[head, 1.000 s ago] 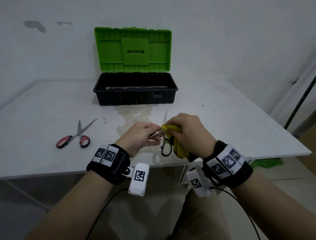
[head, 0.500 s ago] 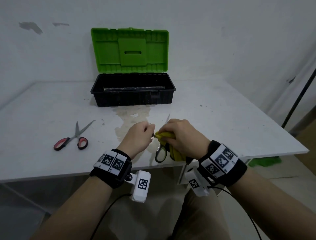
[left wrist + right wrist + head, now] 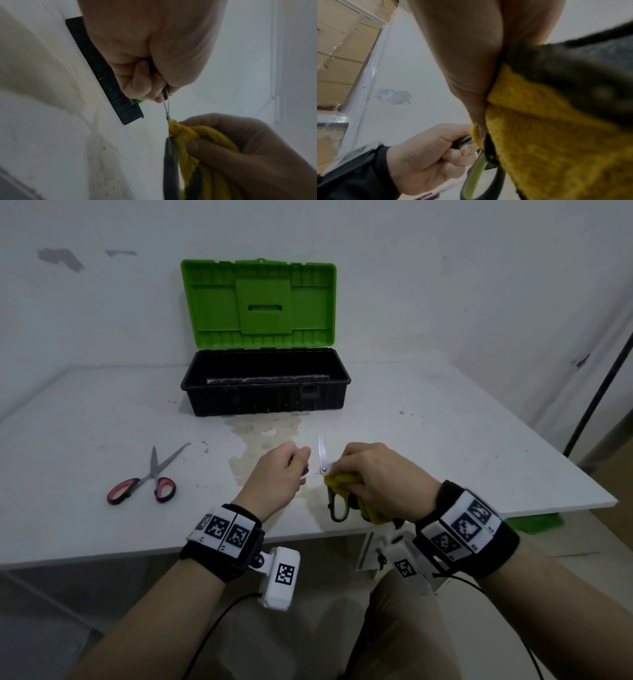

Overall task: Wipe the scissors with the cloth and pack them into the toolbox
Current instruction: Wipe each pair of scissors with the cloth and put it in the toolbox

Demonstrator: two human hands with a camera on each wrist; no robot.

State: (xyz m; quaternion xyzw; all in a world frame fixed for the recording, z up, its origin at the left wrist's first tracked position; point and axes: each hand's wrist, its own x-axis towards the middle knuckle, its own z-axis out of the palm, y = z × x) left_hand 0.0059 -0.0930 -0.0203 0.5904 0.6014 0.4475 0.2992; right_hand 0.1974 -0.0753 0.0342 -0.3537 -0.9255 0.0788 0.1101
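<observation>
Dark-handled scissors (image 3: 337, 508) are held open above the table's front edge, one blade (image 3: 321, 450) pointing up. My left hand (image 3: 284, 470) grips one arm of them in a fist, seen close in the left wrist view (image 3: 165, 93). My right hand (image 3: 380, 477) holds a yellow cloth (image 3: 337, 479) bunched against the scissors at the pivot. In the right wrist view the cloth (image 3: 547, 135) fills the right side, with the handle loop (image 3: 476, 175) below it. The black toolbox (image 3: 263, 402) stands open behind, its green lid (image 3: 260, 302) upright. Red-handled scissors (image 3: 147, 481) lie open on the left.
The white table (image 3: 445, 440) has a pale stain (image 3: 263, 436) between the toolbox and my hands. Its right edge runs diagonally past a black pole (image 3: 596, 402). A wall stands close behind the toolbox. Something green (image 3: 534, 522) lies on the floor at the right.
My right hand has shifted the cloth slightly along the scissors near the pivot, and the upright blade has tipped a little to the left. My left hand keeps its grip.
</observation>
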